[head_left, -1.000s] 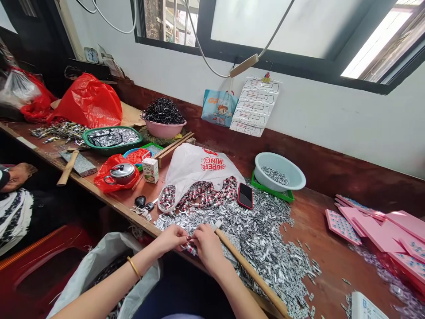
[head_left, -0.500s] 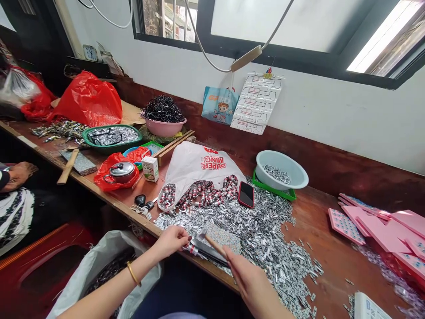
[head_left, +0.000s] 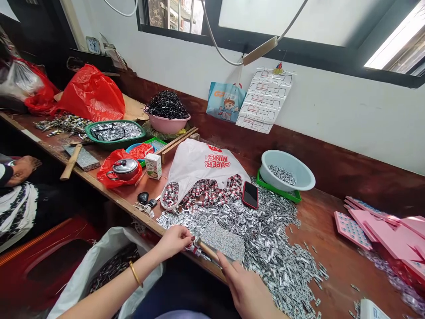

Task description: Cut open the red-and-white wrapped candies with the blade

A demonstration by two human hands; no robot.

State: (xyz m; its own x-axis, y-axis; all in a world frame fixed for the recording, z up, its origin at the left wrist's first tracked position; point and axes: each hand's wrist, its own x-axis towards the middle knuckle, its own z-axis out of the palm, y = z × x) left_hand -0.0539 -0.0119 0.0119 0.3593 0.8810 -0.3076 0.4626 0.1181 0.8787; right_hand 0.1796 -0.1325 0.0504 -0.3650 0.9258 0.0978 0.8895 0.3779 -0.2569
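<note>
Here the left hand point(head_left: 174, 241) pinches a small red-banded metal piece point(head_left: 194, 250) at its fingertips, while the right hand point(head_left: 247, 290) grips a wooden-handled hammer point(head_left: 208, 250) just above it.

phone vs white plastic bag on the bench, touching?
Cannot tell. In the head view the phone lies on the metal pieces just right of the white plastic bag; their edges look very close, but no contact or gap shows plainly.

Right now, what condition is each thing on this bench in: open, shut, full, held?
Left hand: pinching small pieces at the bench edge.
Right hand: gripping a wooden handle.
White bag: lying open, red pieces spilling out.
Pot: lid on.
Phone: screen dark.
Pink bowl: heaped full.
Pale bowl: nearly empty.
</note>
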